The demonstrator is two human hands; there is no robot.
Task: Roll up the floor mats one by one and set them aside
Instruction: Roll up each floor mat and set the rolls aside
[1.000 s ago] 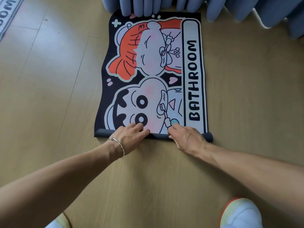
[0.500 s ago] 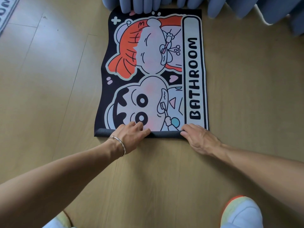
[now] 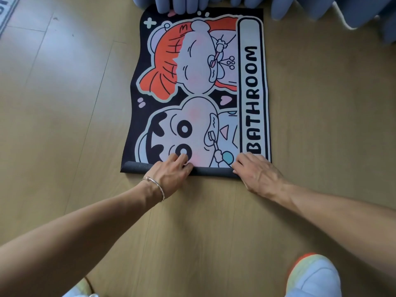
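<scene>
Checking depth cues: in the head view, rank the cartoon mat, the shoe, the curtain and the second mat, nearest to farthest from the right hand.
1. mat: its rolled near edge is under the right hand.
2. shoe: lower right, towards the person.
3. curtain: ahead, at the mat's far end.
4. second mat: upper left corner.

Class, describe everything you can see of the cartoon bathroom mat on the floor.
The bathroom mat is a thin black rectangle printed with two cartoon faces and the word BATHROOM along its right side. It lies flat on the wooden floor, left edge wavy. Its near end is curled into a narrow dark roll, gripped by the left hand and right hand. Blue fabric overlaps its far end.
</scene>
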